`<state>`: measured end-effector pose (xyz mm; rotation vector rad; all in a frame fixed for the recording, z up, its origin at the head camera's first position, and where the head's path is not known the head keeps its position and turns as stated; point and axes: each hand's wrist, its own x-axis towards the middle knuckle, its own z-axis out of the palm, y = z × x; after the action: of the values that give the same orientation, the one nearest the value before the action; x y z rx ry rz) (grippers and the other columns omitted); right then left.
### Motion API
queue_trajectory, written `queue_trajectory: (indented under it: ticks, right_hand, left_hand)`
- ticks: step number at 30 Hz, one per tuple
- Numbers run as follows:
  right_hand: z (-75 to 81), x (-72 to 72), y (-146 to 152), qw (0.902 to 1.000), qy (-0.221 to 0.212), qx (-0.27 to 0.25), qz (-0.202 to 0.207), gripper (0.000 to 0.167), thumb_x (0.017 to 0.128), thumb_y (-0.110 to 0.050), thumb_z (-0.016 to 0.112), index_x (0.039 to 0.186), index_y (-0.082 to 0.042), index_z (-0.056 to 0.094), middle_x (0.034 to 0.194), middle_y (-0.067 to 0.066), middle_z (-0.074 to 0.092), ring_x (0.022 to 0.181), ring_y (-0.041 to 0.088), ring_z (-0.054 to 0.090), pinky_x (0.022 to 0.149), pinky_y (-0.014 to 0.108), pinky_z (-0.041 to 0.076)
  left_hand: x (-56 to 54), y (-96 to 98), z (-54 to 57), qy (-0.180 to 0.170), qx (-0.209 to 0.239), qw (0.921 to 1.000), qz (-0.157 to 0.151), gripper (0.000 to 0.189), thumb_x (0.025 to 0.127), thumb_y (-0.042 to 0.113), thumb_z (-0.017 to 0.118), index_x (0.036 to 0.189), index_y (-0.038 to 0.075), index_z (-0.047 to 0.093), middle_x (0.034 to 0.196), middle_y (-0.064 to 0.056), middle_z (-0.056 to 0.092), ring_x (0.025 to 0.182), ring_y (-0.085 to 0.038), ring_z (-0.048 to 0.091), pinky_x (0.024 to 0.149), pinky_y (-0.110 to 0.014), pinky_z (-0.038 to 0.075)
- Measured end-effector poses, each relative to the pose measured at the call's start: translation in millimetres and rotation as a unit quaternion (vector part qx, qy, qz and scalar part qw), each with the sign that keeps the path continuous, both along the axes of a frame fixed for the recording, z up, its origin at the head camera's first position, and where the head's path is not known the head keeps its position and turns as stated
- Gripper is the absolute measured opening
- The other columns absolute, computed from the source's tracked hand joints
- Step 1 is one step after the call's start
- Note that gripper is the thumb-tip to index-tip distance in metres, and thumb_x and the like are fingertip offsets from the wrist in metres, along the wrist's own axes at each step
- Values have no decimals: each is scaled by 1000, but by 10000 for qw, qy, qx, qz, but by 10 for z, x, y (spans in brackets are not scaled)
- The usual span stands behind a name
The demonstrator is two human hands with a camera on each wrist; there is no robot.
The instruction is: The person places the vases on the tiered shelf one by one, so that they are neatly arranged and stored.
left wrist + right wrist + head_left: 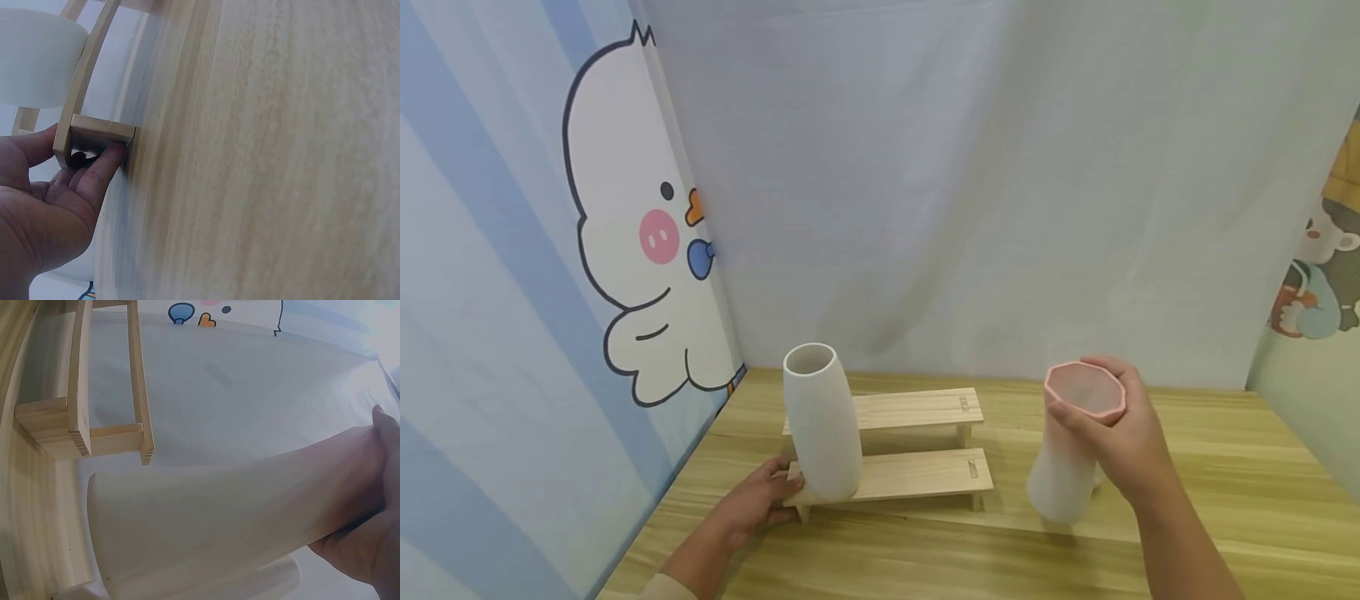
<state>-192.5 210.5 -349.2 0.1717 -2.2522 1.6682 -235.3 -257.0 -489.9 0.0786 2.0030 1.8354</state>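
A two-tier wooden stand [917, 477] holds a tall white vase [826, 433] upright at the left of its lower front shelf. My left hand [758, 500] grips that shelf's left end, the thumb at the board's top edge and the fingers [103, 169] tucked beneath, by the leg. On the right, my right hand [1123, 433] holds a pink-and-white vase [1063, 475] just under its pink, many-sided rim. This vase leans slightly, mouth up, its white base close over the table. In the right wrist view the vase's body [206, 519] flares toward the base.
Partly hidden behind the held vase is another white object [275, 578]. The stand's rear shelf [917, 408] sits higher than the front one. A wood-grain table [1225, 500] lies under everything, with a pale curtain [962, 208] behind and a cartoon-printed panel [617, 167] at left.
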Motion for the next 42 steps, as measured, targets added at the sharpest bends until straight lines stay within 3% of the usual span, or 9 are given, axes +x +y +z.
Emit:
queue_trajectory:
  ticks: [42]
  right_hand:
    - [-93, -26, -210, 9992, -42, -102, 381, 68, 86, -16, 76, 142, -16, 37, 123, 12, 51, 98, 13, 61, 75, 28, 57]
  left_hand:
    - [6, -13, -8, 2, 58, 10000, -23, 56, 102, 27, 54, 143, -1, 28, 126, -11, 59, 107, -20, 62, 95, -43, 52]
